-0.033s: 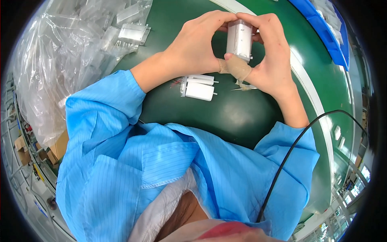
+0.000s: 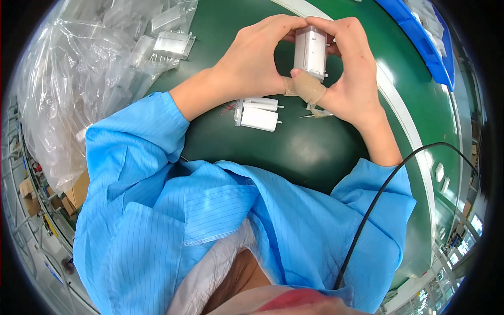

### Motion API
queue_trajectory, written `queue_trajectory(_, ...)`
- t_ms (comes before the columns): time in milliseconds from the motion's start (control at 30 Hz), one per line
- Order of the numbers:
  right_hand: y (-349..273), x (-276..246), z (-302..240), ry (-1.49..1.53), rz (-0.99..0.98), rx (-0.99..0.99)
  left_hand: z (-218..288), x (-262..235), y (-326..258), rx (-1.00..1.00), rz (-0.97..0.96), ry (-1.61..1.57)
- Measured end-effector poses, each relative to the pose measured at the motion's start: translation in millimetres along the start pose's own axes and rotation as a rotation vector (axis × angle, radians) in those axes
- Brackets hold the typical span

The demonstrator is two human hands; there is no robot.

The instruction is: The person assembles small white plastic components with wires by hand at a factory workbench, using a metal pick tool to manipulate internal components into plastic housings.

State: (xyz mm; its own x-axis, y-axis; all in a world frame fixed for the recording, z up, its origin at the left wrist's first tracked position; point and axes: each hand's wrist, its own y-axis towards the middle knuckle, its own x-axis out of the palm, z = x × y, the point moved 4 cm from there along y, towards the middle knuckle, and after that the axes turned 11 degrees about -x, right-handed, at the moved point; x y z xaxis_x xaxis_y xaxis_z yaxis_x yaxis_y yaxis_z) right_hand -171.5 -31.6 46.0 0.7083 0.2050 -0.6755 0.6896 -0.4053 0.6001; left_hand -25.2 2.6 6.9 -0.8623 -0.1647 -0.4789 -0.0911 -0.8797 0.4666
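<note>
Both hands grip one small silver motor (image 2: pixel 311 51), held above the green mat (image 2: pixel 315 152) at twelve o'clock — left hand (image 2: pixel 257 63) at its nine, right hand (image 2: pixel 349 79) at its three, taped thumb (image 2: pixel 308 86) beneath. Best pinch evenly, keeping it upright — two spare white motors (image 2: pixel 258 113) lie at seven o'clock.

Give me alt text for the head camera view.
Both hands, left hand and right hand, hold a small silvery metal block above a green work surface. Two similar white parts lie below, clear plastic bags at left.
</note>
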Motion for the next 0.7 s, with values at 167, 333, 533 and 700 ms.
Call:
queue_trajectory(167,-3,-1,-3,-0.014,-0.005,0.047,3,0,-1,0.045,0.001,-0.019)
queue_trajectory(333,3,-11,1,0.128,-0.070,-0.031,-7,0,-3,-0.089,-0.112,-0.174)
queue_trajectory(533,0,-6,5,-0.009,-0.098,-0.160,-12,-1,-2,-0.023,-0.131,-0.132)
queue_trajectory(700,-1,0,2,-0.200,-0.133,-0.250,-9,-6,-1,-0.006,-0.150,-0.030)
